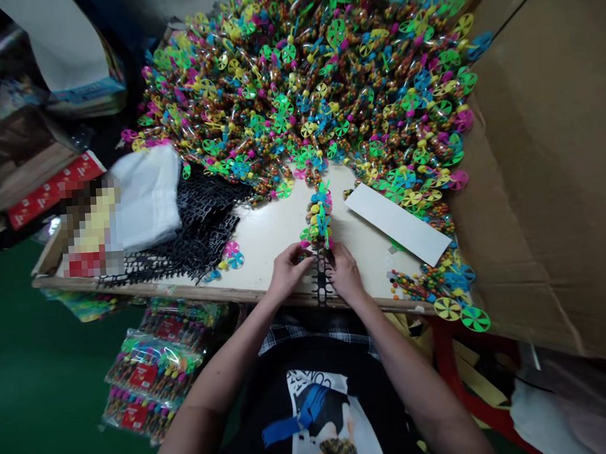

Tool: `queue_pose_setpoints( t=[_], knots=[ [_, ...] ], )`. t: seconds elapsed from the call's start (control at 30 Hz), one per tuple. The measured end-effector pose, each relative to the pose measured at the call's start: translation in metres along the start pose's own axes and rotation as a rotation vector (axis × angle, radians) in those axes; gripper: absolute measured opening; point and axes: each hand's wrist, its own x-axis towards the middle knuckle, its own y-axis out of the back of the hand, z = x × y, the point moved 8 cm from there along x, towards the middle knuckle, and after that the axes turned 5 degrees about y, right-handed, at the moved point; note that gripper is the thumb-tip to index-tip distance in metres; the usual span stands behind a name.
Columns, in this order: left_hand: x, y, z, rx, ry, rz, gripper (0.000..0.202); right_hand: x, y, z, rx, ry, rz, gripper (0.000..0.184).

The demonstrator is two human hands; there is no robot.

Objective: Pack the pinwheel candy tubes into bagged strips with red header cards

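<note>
A black plastic holder strip point(322, 280) lies on the pale table point(267, 235), running toward me over the near edge. A row of colourful pinwheel candy tubes point(319, 216) is clipped into its far half. My left hand point(287, 268) pinches a tube at the strip's left side, fingers closed. On the right side of the strip, my right hand point(345, 272) is curled against it, pressing on a tube or the strip itself.
A huge heap of pinwheel candy tubes point(325, 77) covers the far table. A pile of black holder strips point(201, 222) and white cloth point(146, 194) lie left. A white card point(397, 223) lies right. Cardboard wall point(544, 174) stands right; packed bags point(148, 377) lie below left.
</note>
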Motion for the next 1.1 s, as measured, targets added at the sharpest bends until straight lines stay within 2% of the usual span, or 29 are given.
queue_pose_setpoints(
  t=[0.07,0.13,0.33,0.43,0.57,0.63,0.87,1.1],
  knots=[
    [0.003,0.002,0.001,-0.014,-0.007,0.089,0.029,0.000,0.000,0.002,-0.002,-0.016,0.005,0.015],
    [0.003,-0.002,0.005,0.017,-0.034,0.125,0.030,0.000,-0.001,0.004,-0.008,-0.034,0.008,0.013],
    [-0.008,-0.015,0.017,0.142,-0.132,0.060,0.029,0.001,-0.001,0.005,-0.007,-0.046,-0.008,0.013],
    [-0.009,-0.012,0.017,0.161,-0.150,0.055,0.029,0.001,-0.001,0.004,0.003,-0.050,-0.027,0.011],
    [-0.002,-0.002,0.016,0.218,-0.167,0.118,0.020,0.002,0.000,0.003,-0.008,-0.042,-0.017,0.011],
    [0.002,0.000,0.017,0.240,-0.184,0.114,0.015,0.003,-0.001,0.003,-0.010,-0.032,-0.020,0.014],
    [0.001,-0.006,0.019,0.249,-0.240,0.037,0.023,0.005,-0.002,0.001,-0.069,0.040,-0.036,0.025],
    [0.001,-0.006,0.016,0.241,-0.196,0.064,0.024,0.010,-0.004,-0.001,-0.096,0.059,-0.097,0.023]
  ],
)
